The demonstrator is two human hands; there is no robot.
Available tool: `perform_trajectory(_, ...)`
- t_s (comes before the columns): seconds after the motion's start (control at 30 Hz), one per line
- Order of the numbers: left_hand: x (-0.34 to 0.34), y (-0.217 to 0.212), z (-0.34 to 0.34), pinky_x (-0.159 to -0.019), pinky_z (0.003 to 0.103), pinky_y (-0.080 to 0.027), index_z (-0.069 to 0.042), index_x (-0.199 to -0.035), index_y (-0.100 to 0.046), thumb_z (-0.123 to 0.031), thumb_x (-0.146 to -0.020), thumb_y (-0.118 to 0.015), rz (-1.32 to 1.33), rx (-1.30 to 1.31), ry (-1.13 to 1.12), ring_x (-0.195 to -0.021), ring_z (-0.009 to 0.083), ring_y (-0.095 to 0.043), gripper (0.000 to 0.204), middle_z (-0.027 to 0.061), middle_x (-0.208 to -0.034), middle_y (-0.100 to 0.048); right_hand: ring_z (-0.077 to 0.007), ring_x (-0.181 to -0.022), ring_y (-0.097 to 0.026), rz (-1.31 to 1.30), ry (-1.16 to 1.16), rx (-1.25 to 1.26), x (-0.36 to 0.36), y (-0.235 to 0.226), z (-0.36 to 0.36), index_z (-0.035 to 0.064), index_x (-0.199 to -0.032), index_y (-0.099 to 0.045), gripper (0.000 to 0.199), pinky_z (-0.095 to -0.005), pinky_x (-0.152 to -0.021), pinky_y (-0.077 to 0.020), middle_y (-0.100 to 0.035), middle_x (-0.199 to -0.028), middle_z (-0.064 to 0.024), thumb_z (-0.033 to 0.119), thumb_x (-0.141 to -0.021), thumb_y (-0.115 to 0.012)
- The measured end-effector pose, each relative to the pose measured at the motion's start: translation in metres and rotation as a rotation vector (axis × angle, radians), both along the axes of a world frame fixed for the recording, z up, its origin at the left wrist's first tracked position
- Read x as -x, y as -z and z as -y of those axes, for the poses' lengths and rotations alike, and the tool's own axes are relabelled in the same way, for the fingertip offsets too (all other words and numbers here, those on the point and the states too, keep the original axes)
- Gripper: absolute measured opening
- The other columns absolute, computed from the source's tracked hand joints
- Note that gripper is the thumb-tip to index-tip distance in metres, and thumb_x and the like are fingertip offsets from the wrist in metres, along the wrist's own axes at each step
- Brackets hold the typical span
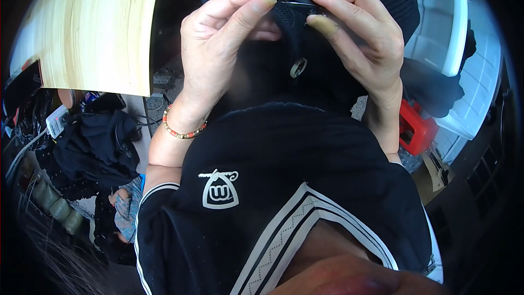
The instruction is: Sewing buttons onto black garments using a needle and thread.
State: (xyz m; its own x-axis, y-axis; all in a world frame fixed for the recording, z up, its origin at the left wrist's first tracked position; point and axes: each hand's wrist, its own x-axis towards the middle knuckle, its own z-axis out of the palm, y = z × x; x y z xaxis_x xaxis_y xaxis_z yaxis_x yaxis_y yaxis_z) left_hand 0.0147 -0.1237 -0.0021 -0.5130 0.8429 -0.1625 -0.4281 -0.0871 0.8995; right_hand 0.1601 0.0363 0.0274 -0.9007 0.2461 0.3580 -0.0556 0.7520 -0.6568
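Head view: left hand is pinching black knitted garment; right hand is holding slim silver metal tool, long axis running left-right, pointing toward left hand.

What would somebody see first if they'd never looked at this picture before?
Probably the left hand and right hand, close together at the top middle over black knit, with a thin shiny thing between them. Next, perhaps, the red-and-gold bracelet on the left wrist. The pale wood board at the upper left and the bright red plastic thing at the right stand out too.
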Motion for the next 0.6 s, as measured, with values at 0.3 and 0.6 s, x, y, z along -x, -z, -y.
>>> perform_trajectory(0.3, 0.001, 0.0017, 0.0008, -0.071, 0.026, -0.059, 0.002, -0.11, -0.069, -0.013, -0.096, -0.062, -0.019, -0.004, 0.027, -0.077, 0.0144, -0.07, 0.022, 0.011, -0.096, -0.072, -0.0164, -0.078, -0.063, -0.064, -0.032, -0.016, 0.0024, 0.0043, 0.0016, -0.0022, -0.113, -0.07, 0.034, -0.0225, -0.065, -0.0497, -0.067, -0.093, -0.0114, -0.002, -0.079, -0.074)
perform_trajectory(0.6, 0.0039, 0.008, 0.0022, -0.071, 0.027, -0.06, 0.001, -0.11, -0.069, -0.013, -0.096, -0.061, 0.053, -0.025, 0.0, -0.076, 0.015, -0.07, 0.021, 0.0118, -0.095, -0.072, -0.0172, -0.083, -0.064, -0.051, -0.008, 0.05, -0.0042, 0.0035, -0.0004, -0.0037, -0.114, -0.068, 0.036, -0.023, -0.07, -0.0504, -0.067, -0.097, -0.0133, -0.001, -0.079, -0.075)
